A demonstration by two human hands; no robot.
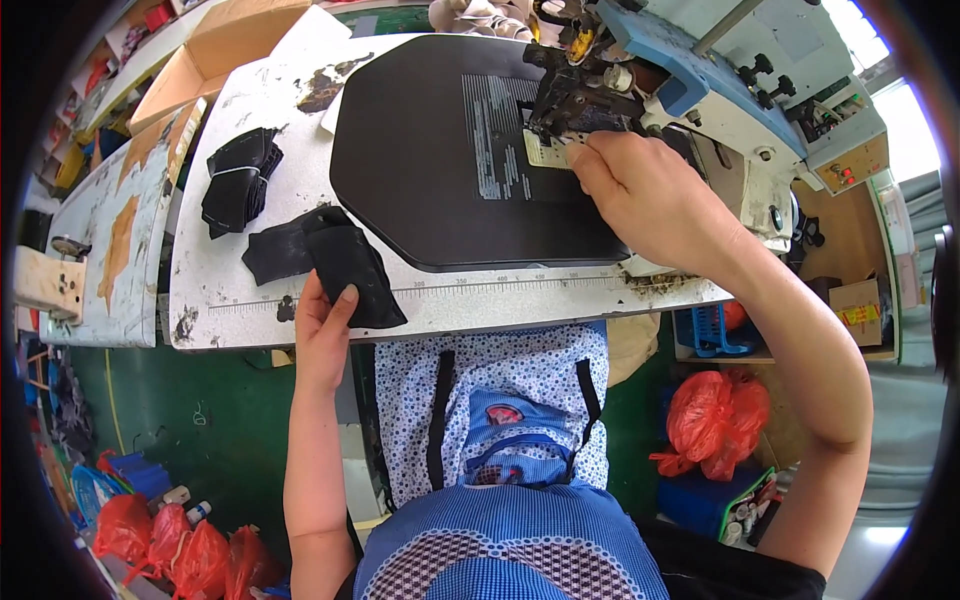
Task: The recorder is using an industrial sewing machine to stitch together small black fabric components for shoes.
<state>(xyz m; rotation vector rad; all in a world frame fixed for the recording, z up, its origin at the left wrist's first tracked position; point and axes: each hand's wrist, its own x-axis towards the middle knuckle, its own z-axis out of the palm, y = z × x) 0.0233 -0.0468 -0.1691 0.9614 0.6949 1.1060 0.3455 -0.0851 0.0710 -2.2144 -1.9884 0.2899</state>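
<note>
My left hand (pixel 326 318) grips the near edge of a black fabric piece (pixel 352 268), thumb on top, at the table's front left. Under and beside it lies another black fabric piece (pixel 280 252). My right hand (pixel 640 185) is at the needle area of an industrial sewing machine (pixel 590 85), its thumb and forefinger pinched together by the pale metal needle plate (pixel 548 150). Whatever is between those fingertips is too small or hidden to make out. A large black plate with cut corners (pixel 420 180) lies around the needle plate, its surface streaked with grey scuffs.
A tied bundle of black fabric pieces (pixel 240 182) lies left on the worn white table (pixel 225 290), which has a printed ruler along its front. An open cardboard box (pixel 215 60) stands behind. Red plastic bags (pixel 705 415) sit below right, and more red bags (pixel 205 550) below left.
</note>
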